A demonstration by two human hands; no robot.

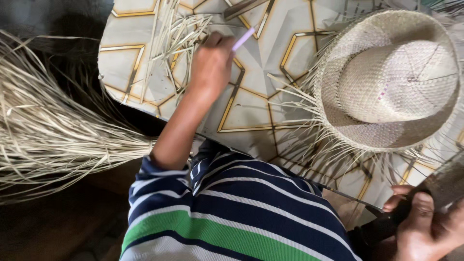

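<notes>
My left hand (pixel 211 60) reaches out over a patterned surface (pixel 263 72) and pinches a thin lilac strip (pixel 244 37) between its fingers. It sits right beside a loose pile of pale straw strips (pixel 176 36). At the bottom right, my right hand (pixel 427 227) is closed around the dark handle (pixel 386 224) of a tool whose grey upper part (pixel 447 183) runs off the frame. A woven straw hat (pixel 391 77) lies crown up at the upper right, with unwoven strands sticking out all around its brim.
A thick bundle of long dry straw (pixel 48 130) fans out on the left over a dark floor. The patterned surface has white panels with gold and dark lines. My blue, white and green striped shirt (pixel 232 217) fills the bottom middle.
</notes>
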